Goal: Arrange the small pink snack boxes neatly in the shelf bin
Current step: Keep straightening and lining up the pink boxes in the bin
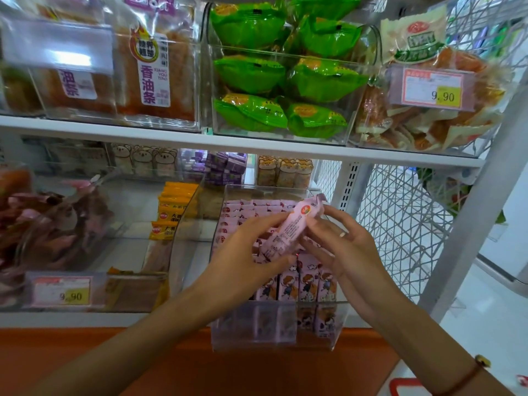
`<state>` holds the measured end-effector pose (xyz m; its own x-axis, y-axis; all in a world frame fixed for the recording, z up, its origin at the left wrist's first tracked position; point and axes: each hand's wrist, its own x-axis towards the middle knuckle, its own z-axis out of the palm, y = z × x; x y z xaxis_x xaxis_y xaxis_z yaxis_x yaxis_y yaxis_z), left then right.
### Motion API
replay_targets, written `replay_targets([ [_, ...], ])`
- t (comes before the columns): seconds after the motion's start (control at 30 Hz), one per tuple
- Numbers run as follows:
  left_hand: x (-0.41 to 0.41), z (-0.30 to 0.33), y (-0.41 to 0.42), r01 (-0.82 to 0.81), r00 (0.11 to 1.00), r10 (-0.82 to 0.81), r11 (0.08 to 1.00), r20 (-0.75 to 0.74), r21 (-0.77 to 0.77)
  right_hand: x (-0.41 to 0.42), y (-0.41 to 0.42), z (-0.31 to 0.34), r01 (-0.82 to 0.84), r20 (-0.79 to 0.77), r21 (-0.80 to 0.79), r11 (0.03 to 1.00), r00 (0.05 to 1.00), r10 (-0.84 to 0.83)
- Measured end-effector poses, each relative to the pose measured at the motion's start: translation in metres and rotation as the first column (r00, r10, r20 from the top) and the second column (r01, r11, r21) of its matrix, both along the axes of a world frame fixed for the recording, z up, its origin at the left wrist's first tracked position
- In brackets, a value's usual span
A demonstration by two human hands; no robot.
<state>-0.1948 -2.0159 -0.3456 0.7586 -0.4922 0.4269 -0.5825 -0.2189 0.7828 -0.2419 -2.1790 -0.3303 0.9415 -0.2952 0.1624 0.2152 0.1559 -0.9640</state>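
A clear plastic bin (337, 324) on the lower shelf holds several small pink snack boxes (308, 281), some upright at the front, others stacked in rows at the back (248, 210). Above the bin, one pink snack pack (288, 228) is held tilted between both hands. My left hand (243, 252) grips its lower end with curled fingers and thumb. My right hand (340, 241) pinches its upper right side; a ring shows on one finger.
Left of the bin stands a clear bin with orange packs (174, 210) and a 9.90 price tag (61, 290). The upper shelf (171, 135) carries green packs (285, 75) and bread bags. A white wire rack (400, 224) stands to the right. An orange ledge (171, 361) runs below.
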Motion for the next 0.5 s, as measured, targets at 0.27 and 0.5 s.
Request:
replay_targets([
  [0.27,-0.002,0.020,-0.003,0.027,0.761,-0.191,0.964,-0.620,-0.264,-0.001,-0.008,0.004,0.062,-0.109,-0.073,0.995,0.992,-0.069],
  [0.5,0.000,0.015,0.002,0.168,0.598,-0.360,0.930,-0.716,-0.328,0.001,-0.007,0.000,0.090,-0.149,-0.134,0.987,0.983,-0.110],
])
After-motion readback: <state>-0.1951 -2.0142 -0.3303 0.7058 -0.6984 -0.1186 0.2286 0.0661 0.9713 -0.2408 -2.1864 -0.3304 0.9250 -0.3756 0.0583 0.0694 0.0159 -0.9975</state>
